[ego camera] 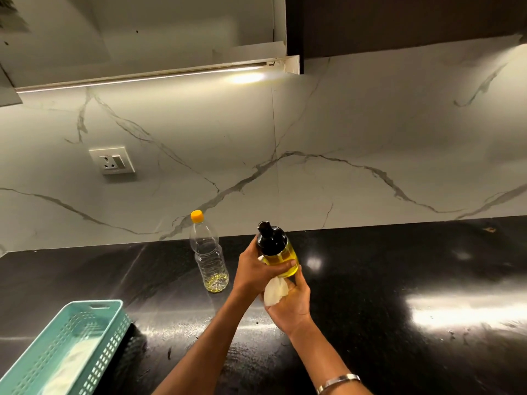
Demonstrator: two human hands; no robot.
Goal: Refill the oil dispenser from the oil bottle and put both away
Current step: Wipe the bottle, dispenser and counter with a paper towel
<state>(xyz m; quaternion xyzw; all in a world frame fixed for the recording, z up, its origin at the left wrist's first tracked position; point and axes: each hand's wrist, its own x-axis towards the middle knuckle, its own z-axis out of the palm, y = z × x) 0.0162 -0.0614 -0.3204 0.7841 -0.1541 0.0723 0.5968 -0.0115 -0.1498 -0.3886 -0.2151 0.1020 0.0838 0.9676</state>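
Oil dispenser (278, 253) refill is looking complete; put-away is pending. Scanning left to right. Teal basket (68, 349) is sitting at the near-left counter edge, something white lying inside. Oil bottle (209, 252) is standing upright on the black countertop (399, 266), orange cap on, clear body holding only a shallow yellow pool at the base. It is standing just left of the hands, nearer the left hand (256, 269).

That hand is curling round the dispenser's glass body, a fingertip showing across the front. Dispenser is being held off the counter, long axis near vertical, top tipping slightly left, black pour cap on, yellow oil filling most of the glass. Right hand (288, 303) is cupping beneath the base, pinching a white tissue (273, 292) against it, probably wiping drips.
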